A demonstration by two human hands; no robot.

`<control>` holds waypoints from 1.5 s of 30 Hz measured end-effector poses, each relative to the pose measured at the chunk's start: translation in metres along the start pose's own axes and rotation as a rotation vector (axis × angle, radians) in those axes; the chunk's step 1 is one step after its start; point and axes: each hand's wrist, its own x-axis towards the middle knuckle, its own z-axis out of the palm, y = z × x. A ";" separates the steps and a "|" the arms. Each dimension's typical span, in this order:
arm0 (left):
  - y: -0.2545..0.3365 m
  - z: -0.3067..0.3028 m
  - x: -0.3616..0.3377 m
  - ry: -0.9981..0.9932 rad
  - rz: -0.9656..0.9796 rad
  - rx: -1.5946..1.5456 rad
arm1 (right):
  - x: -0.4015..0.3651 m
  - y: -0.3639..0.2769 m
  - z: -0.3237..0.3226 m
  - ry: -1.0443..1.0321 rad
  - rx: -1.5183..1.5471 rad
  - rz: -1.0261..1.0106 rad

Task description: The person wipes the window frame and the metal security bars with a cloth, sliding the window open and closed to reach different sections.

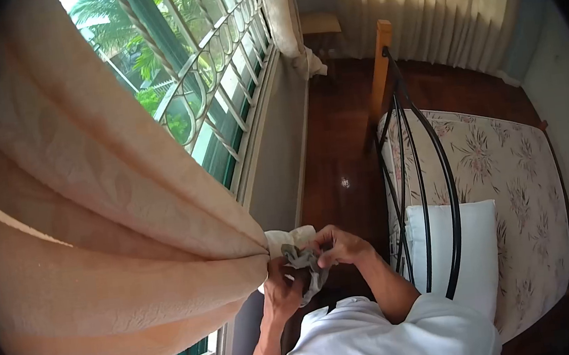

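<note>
A peach curtain is drawn together into a narrow bunch in front of me. Beside that bunch, my left hand has its fingers curled against a crumpled grey cloth strip. My right hand pinches the upper right part of the same strip, close to my left hand. A pale, cream end of fabric sticks out just behind the hands. Folds of cloth partly hide the fingertips, and whether the strip goes round the curtain cannot be seen.
A window with a white metal grille runs along the left. To the right stands a bed with a black metal headboard, a wooden post, a floral mattress and a white pillow. Brown floor lies between wall and bed.
</note>
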 end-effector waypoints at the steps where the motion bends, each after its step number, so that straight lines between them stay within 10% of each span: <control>1: -0.015 0.000 0.008 0.052 0.148 0.163 | 0.000 -0.004 -0.003 0.022 -0.024 0.044; 6: -0.040 -0.001 0.027 -0.118 0.013 0.087 | -0.002 -0.037 0.020 0.270 0.064 -0.187; 12: -0.045 0.016 0.038 0.085 0.001 -0.968 | -0.023 -0.037 -0.001 0.386 0.269 -0.390; 14: -0.031 0.023 0.040 0.074 -0.006 -0.959 | -0.021 -0.038 0.004 0.365 0.259 -0.392; 17: -0.007 0.012 0.045 -0.291 -0.071 -0.124 | -0.006 -0.033 -0.001 0.335 0.283 -0.325; 26: 0.010 0.060 0.112 0.044 -0.055 -0.608 | 0.041 -0.048 -0.124 0.432 0.086 -0.266; 29: -0.007 0.090 0.161 0.030 -0.027 -0.605 | 0.066 -0.040 -0.185 0.505 -0.642 -0.126; 33: 0.002 0.102 0.209 0.030 -0.095 -0.525 | 0.113 -0.086 -0.170 0.019 0.376 -0.093; 36: 0.005 0.090 0.231 0.032 -0.122 -0.277 | 0.141 -0.074 -0.187 -0.295 0.355 0.157; 45: 0.004 -0.022 0.125 0.499 -0.225 0.151 | 0.174 -0.077 -0.213 -0.067 0.374 0.443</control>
